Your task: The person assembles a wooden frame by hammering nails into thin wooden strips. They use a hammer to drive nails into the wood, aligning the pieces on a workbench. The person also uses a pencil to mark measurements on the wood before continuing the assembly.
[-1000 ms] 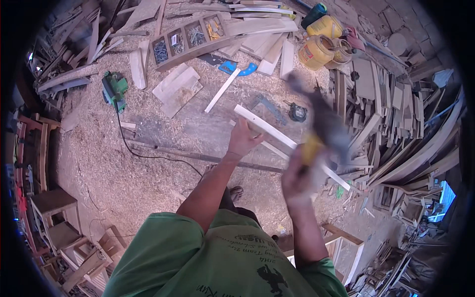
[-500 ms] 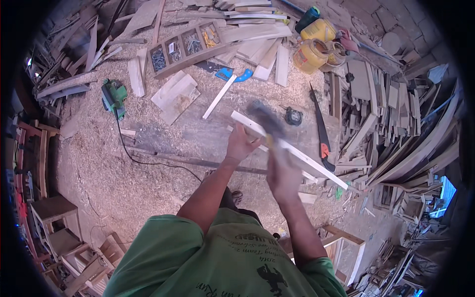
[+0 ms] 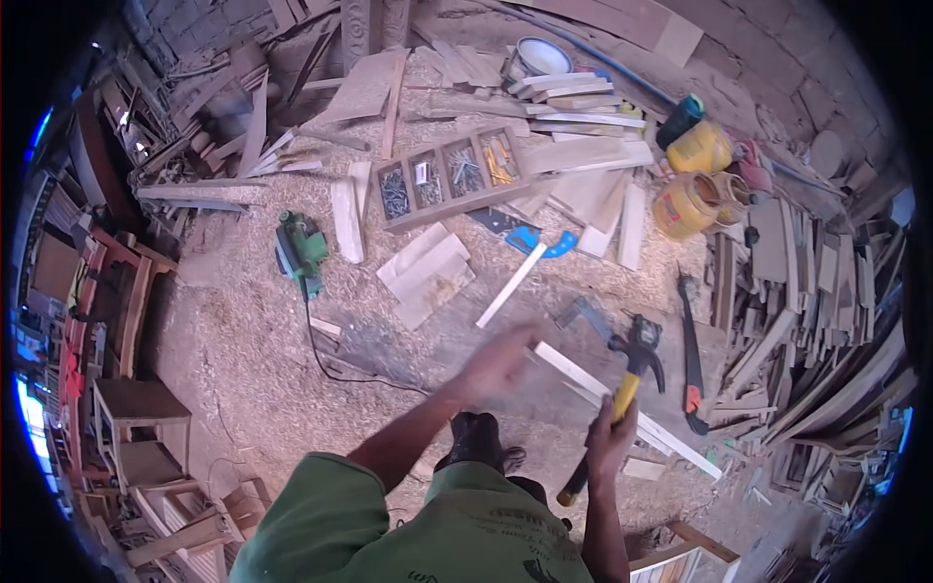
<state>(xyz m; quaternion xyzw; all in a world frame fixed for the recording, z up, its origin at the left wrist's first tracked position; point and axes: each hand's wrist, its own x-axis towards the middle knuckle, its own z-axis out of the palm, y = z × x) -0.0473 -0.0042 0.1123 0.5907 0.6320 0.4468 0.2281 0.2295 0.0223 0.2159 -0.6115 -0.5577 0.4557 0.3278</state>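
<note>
My right hand is closed around the yellow and black handle of a claw hammer. The hammer's head is raised over the bench, beside a dark tape measure. Below it, a pale wooden strip slants down to the right, partly hidden by the hammer and my right hand; a second strip seems to lie alongside. My left hand, smeared by motion, is near the strip's upper left end; its fingers cannot be made out. A flat bluish-grey metal piece lies just past the strip.
A compartment box of nails and screws stands at the back. Near it are a blue-handled saw, a green power tool with a cord, and yellow jars. A handsaw lies right, before stacked wood offcuts.
The view has shifted, so the bench sits lower and further right. My left hand has come off the strip's end. The hammer, blurred over the strip before, is now held steadier at the right.
</note>
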